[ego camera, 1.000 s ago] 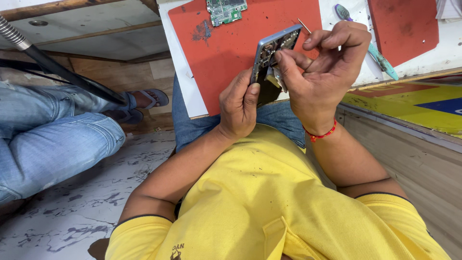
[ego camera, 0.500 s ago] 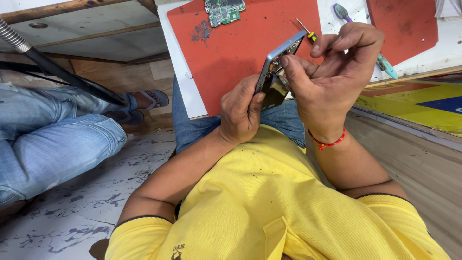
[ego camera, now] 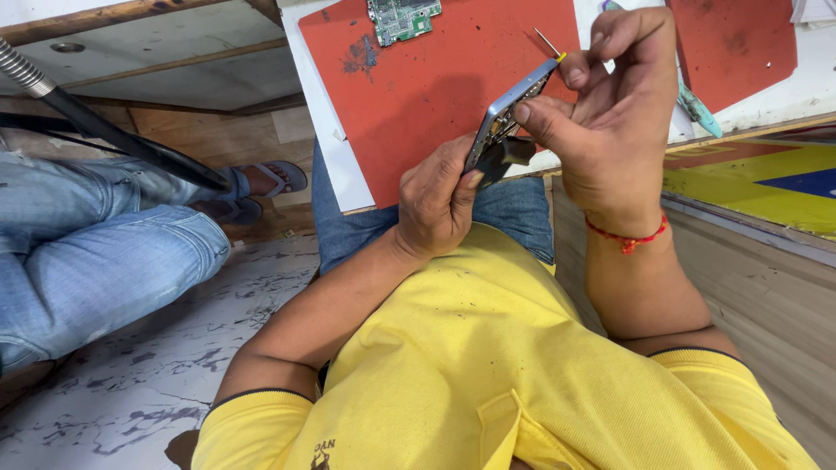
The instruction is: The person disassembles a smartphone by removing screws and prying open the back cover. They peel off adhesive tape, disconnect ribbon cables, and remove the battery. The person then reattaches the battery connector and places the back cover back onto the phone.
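An opened phone frame (ego camera: 509, 117) is held tilted over the red mat (ego camera: 435, 96) at the bench's near edge, gripped low by the left hand (ego camera: 440, 200). The right hand (ego camera: 610, 113) has been lifted since a moment ago; its fingers (ego camera: 579, 74) are pinched on a thin yellow-tipped tool (ego camera: 549, 43), now withdrawn to the frame's top corner, suggesting repositioning.

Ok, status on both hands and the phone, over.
Left hand grips opened phone from below. Right hand holds thin tool at its top edge. Nothing in the way; circuit board apart on red mat.
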